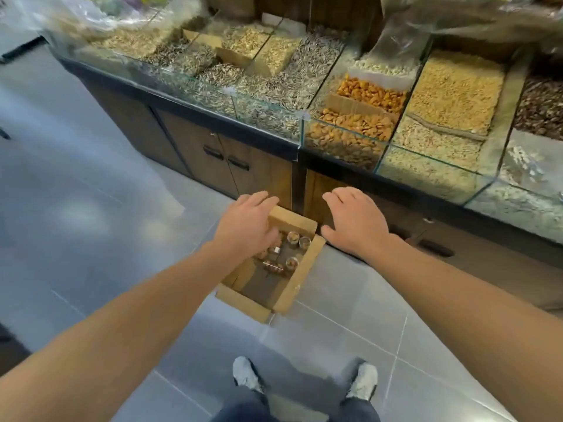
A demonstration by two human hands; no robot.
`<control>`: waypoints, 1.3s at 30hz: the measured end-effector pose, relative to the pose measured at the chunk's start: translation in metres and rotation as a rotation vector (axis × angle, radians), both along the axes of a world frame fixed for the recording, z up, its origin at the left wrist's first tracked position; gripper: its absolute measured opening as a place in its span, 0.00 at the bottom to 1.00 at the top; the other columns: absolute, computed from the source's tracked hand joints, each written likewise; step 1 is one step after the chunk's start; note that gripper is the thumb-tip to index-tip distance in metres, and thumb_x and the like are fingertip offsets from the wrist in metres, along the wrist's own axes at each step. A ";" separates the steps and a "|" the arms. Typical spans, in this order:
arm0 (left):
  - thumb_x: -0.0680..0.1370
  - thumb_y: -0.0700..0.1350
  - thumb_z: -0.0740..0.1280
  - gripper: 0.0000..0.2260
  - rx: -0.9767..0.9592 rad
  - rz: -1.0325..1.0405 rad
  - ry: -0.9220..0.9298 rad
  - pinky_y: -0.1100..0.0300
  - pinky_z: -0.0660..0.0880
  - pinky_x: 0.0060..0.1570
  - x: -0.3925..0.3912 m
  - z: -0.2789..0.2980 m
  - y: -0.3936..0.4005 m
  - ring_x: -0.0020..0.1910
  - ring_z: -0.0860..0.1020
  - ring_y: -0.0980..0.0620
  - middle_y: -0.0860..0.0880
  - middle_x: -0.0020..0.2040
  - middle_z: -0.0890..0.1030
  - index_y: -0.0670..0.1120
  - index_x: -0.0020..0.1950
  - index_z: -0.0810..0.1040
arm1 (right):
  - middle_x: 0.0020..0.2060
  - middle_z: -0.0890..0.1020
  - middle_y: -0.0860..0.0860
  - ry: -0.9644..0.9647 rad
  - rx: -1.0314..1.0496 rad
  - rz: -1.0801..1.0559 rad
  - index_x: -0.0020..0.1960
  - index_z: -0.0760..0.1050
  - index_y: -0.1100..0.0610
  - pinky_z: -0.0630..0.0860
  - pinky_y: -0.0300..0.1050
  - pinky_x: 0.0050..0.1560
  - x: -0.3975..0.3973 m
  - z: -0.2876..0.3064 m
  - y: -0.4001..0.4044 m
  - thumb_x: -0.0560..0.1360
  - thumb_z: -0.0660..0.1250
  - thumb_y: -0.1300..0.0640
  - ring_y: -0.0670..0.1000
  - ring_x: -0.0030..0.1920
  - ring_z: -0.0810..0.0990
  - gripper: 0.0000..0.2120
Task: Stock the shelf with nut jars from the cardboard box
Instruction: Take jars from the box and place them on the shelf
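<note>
The open brown cardboard box (286, 269) sits on the grey tiled floor (91, 223), just in front of the dark wooden cabinet (213, 153) that carries the glass bins of nuts and seeds (350, 123). The left hand (246, 226) hangs over the box's left rim, its fingers spread and loosely bent, tips dipping toward the small clear glass nut jars (297, 242) inside; whether it touches any jar cannot be told. The right hand (356, 220) hovers just right of the box, fingers apart and relaxed, holding nothing, in front of the cabinet doors.

The left hand hides the box's left side and whatever lies beneath it. The jars are small and blurred: a few stand upright near the far wall of the box, one or two seem to lie on their sides in the middle, each showing tan or reddish-brown nuts. The near half of the box shows only bare cardboard bottom
</note>
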State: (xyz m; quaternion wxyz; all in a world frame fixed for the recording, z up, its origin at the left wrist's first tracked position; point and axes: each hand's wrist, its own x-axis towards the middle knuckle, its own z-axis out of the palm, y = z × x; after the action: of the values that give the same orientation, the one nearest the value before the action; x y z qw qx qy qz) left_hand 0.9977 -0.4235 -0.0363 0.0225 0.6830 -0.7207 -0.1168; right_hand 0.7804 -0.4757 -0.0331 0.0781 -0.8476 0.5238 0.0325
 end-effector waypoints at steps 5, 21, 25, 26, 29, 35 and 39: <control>0.79 0.53 0.64 0.27 0.045 -0.053 0.020 0.50 0.62 0.71 0.067 -0.013 -0.008 0.73 0.64 0.46 0.49 0.74 0.67 0.49 0.76 0.64 | 0.73 0.67 0.51 -0.009 0.063 -0.070 0.75 0.62 0.51 0.60 0.52 0.73 0.061 -0.022 0.001 0.77 0.63 0.43 0.55 0.74 0.62 0.29; 0.78 0.51 0.63 0.26 0.292 -0.071 0.047 0.48 0.68 0.66 0.136 -0.152 -0.141 0.71 0.64 0.41 0.47 0.75 0.66 0.48 0.75 0.65 | 0.69 0.70 0.52 0.031 0.357 -0.202 0.73 0.63 0.51 0.66 0.53 0.68 0.130 -0.179 -0.090 0.75 0.63 0.46 0.57 0.69 0.66 0.29; 0.78 0.49 0.64 0.25 0.333 -0.106 0.085 0.50 0.69 0.62 0.138 -0.203 -0.164 0.69 0.66 0.43 0.48 0.73 0.68 0.48 0.75 0.66 | 0.69 0.69 0.51 0.047 0.403 -0.240 0.74 0.61 0.52 0.67 0.52 0.66 0.137 -0.222 -0.110 0.76 0.61 0.46 0.57 0.68 0.66 0.29; 0.77 0.48 0.65 0.26 0.358 -0.120 0.092 0.50 0.69 0.62 0.140 -0.217 -0.169 0.69 0.66 0.44 0.49 0.73 0.68 0.48 0.75 0.65 | 0.69 0.68 0.51 0.048 0.424 -0.255 0.74 0.62 0.52 0.67 0.52 0.66 0.139 -0.234 -0.114 0.75 0.61 0.46 0.57 0.67 0.67 0.28; 0.77 0.48 0.65 0.27 0.405 -0.180 0.106 0.48 0.70 0.64 0.146 -0.268 -0.185 0.70 0.65 0.43 0.49 0.74 0.67 0.49 0.75 0.65 | 0.70 0.67 0.52 0.056 0.474 -0.313 0.74 0.62 0.53 0.67 0.52 0.66 0.146 -0.278 -0.124 0.75 0.62 0.47 0.57 0.68 0.66 0.29; 0.76 0.50 0.66 0.27 0.435 -0.278 0.143 0.46 0.72 0.62 0.163 -0.385 -0.203 0.67 0.68 0.41 0.49 0.72 0.69 0.51 0.75 0.65 | 0.70 0.67 0.54 -0.031 0.535 -0.473 0.74 0.63 0.54 0.68 0.53 0.66 0.172 -0.388 -0.127 0.76 0.62 0.45 0.59 0.68 0.66 0.29; 0.76 0.51 0.67 0.27 0.456 -0.340 0.140 0.49 0.69 0.65 0.174 -0.475 -0.203 0.67 0.70 0.41 0.46 0.71 0.71 0.47 0.73 0.68 | 0.67 0.69 0.53 -0.083 0.555 -0.564 0.72 0.65 0.53 0.70 0.52 0.63 0.185 -0.473 -0.112 0.76 0.61 0.45 0.59 0.66 0.67 0.26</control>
State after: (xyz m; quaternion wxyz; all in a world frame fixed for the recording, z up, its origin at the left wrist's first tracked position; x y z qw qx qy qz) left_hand 1.1718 -0.6266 -0.5117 -0.1019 0.5300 -0.7768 -0.3246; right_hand 0.9649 -0.5880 -0.5057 0.3311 -0.6176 0.7039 0.1158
